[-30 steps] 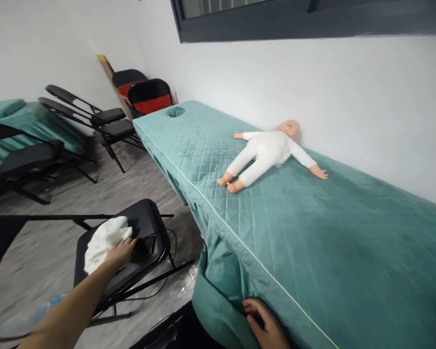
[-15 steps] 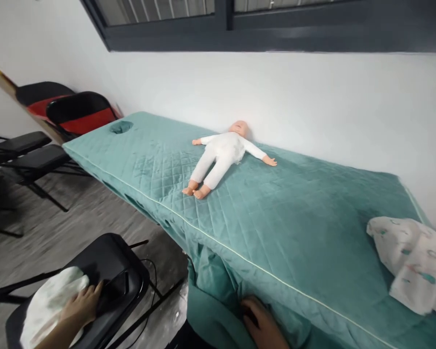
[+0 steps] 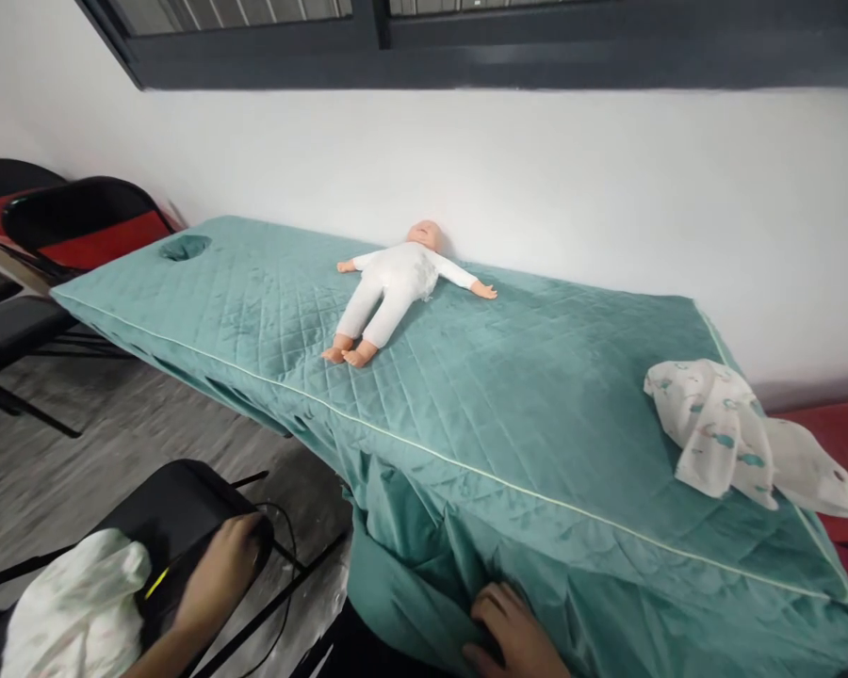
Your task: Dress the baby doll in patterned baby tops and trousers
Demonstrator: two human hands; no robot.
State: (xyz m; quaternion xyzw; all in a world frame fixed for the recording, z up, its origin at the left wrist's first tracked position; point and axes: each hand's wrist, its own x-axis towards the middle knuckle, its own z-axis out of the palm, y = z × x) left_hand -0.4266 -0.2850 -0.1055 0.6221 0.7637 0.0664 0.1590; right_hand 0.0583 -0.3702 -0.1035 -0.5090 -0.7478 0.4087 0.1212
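Note:
My left hand (image 3: 230, 563) rests on the black folding chair (image 3: 184, 490) at lower left, near the seat's front edge. Its fingertips are turned away, so I cannot see whether they grip anything. A crumpled white cloth (image 3: 77, 603) lies beside that wrist, with a dark flat object showing a yellow strip (image 3: 156, 584) between them. Against the hanging green cover (image 3: 416, 584), my right hand (image 3: 515, 629) is loosely curved, thumb apart from the fingers, holding nothing visible. A baby doll (image 3: 396, 273) in white lies on its back on the bed, arms spread.
The quilted green massage bed (image 3: 537, 405) runs along the white wall, with a face hole (image 3: 185, 247) at its left end. A patterned white cloth (image 3: 713, 424) lies at its right end. Black and red chairs (image 3: 91, 221) stand at left; a cable (image 3: 293, 546) trails on the floor.
My left hand has moved off the white cloth, across the seat to its front edge. The yellow strip now shows. My right hand stays by the green cover; the view has swung right.

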